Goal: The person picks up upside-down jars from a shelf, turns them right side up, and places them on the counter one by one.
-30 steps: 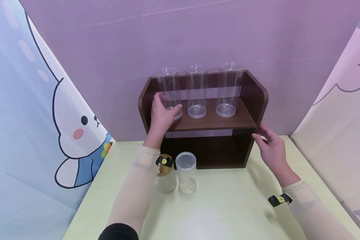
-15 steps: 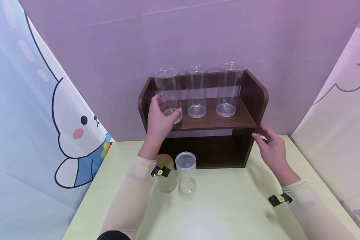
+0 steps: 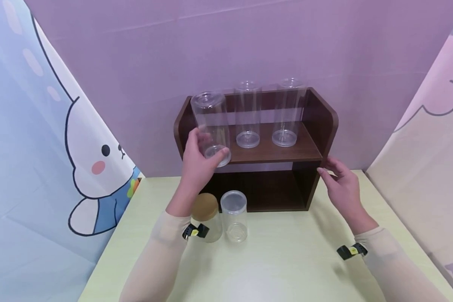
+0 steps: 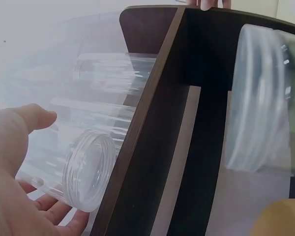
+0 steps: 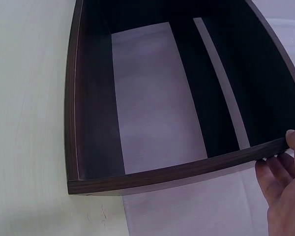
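Note:
A tall clear plastic jar [image 3: 212, 115] is in my left hand [image 3: 197, 163], at the left front of a dark brown two-tier shelf [image 3: 283, 161]. My thumb and fingers hold it low, near its ringed bottom end, and it tilts slightly. In the left wrist view that ringed end of the jar [image 4: 91, 169] is beside the upper board's edge. Two similar jars stand on the upper board, one in the middle [image 3: 248, 113] and one at the right [image 3: 285, 111]. My right hand [image 3: 343, 191] pinches the shelf's right side panel [image 5: 187, 172] between thumb and fingers.
On the table [image 3: 279, 256], before the shelf's lower tier, a jar with a tan lid [image 3: 205, 207] stands next to a clear jar with a translucent lid [image 3: 235, 216]. My left forearm passes close by the tan-lidded one. A purple cloth [image 3: 211, 42] hangs behind.
My left hand has drawn the left jar toward me and slightly down, from the upper board to its front edge. The right hand has stayed on the side panel.

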Motion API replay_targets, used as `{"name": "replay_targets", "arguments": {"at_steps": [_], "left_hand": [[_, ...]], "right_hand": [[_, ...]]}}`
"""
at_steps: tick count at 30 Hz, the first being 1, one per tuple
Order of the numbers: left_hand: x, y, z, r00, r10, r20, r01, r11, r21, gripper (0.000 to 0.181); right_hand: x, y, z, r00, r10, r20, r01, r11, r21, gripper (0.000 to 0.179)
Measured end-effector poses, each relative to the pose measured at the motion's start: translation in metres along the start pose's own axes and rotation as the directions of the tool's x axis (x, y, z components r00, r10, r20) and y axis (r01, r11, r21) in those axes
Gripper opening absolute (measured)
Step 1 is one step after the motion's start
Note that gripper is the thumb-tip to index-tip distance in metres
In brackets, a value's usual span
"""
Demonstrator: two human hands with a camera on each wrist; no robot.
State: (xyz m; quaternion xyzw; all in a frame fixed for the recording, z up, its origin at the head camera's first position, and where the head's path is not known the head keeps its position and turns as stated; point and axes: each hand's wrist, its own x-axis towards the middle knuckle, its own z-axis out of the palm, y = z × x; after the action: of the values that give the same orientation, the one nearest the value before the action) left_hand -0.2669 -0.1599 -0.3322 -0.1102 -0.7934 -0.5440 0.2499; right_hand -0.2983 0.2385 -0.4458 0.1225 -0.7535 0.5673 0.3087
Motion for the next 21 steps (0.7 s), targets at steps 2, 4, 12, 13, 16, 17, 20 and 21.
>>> {"name": "replay_targets", "arguments": {"at_steps": [2, 4, 12, 13, 16, 17, 20, 21], "left_hand": [[-0.005, 0.000, -0.001, 1.000, 0.001, 0.016, -0.001, 1.000, -0.016, 0.081], [-0.010, 0.000, -0.001, 0.999, 0.005, 0.037, -0.003, 1.000, -0.031, 0.080], [-0.029, 0.001, 0.003, 0.993, 0.021, 0.115, -0.011, 0.996, -0.086, 0.082], [-0.030, 0.001, 0.004, 0.993, 0.021, 0.120, -0.011, 0.996, -0.088, 0.082], [-0.035, 0.002, 0.005, 0.991, 0.026, 0.133, -0.014, 0.996, -0.093, 0.081], [-0.036, 0.002, 0.005, 0.990, 0.029, 0.135, -0.016, 0.996, -0.093, 0.081], [-0.041, 0.003, 0.005, 0.988, 0.034, 0.148, -0.020, 0.995, -0.098, 0.080], [-0.042, 0.003, 0.005, 0.987, 0.034, 0.154, -0.019, 0.995, -0.101, 0.079]], "right_hand": [[0.000, 0.001, 0.001, 1.000, -0.001, 0.001, 0.001, 1.000, -0.001, 0.035], [0.000, 0.002, 0.001, 1.000, -0.001, 0.001, 0.001, 1.000, -0.010, 0.035], [0.000, 0.001, -0.001, 1.000, 0.001, -0.001, -0.001, 1.000, -0.010, 0.034], [0.001, 0.002, -0.001, 1.000, 0.001, -0.002, -0.001, 1.000, -0.008, 0.034], [0.001, 0.003, -0.001, 1.000, 0.003, -0.007, -0.003, 1.000, -0.007, 0.033], [0.001, 0.003, -0.001, 1.000, 0.003, -0.009, -0.003, 1.000, -0.007, 0.033], [0.001, 0.003, 0.000, 1.000, 0.005, -0.008, -0.005, 1.000, -0.008, 0.033], [0.001, 0.003, 0.000, 1.000, 0.006, -0.007, -0.006, 1.000, -0.007, 0.033]]}}
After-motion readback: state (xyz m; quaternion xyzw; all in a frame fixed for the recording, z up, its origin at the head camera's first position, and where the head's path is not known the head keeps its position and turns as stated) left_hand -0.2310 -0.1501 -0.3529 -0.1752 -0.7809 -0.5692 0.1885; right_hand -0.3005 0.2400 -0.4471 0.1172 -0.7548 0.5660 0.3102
